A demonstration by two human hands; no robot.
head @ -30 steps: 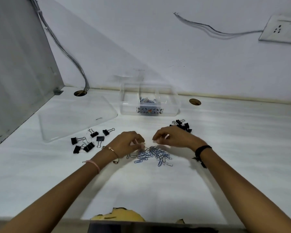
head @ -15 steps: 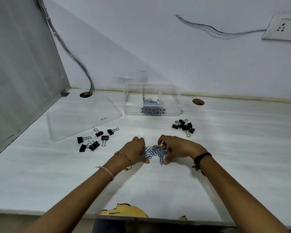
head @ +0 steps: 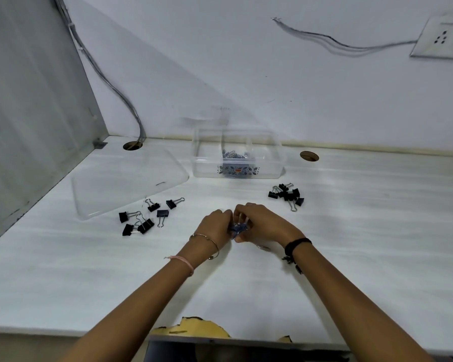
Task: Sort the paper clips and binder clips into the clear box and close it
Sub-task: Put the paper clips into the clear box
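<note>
My left hand (head: 215, 228) and my right hand (head: 262, 223) are cupped together in the middle of the desk, closed around a bunch of blue paper clips (head: 238, 228). One stray paper clip (head: 262, 247) lies just below my right hand. The clear box (head: 237, 154) stands open at the back with some paper clips in its middle compartment. Its clear lid (head: 126, 182) lies flat to the left. Several black binder clips (head: 147, 218) are scattered left of my hands, and another cluster of binder clips (head: 287, 194) sits to the right.
A grey partition (head: 32, 113) walls off the left side. Cables (head: 110, 82) run down into a desk hole (head: 132, 145); a second hole (head: 309, 155) is right of the box. A wall socket (head: 442, 39) is at the upper right. The desk's front edge (head: 63, 331) is close to me.
My two hands have swept the spread-out paper clips together and closed around them, meeting in the middle. The view has shifted slightly.
</note>
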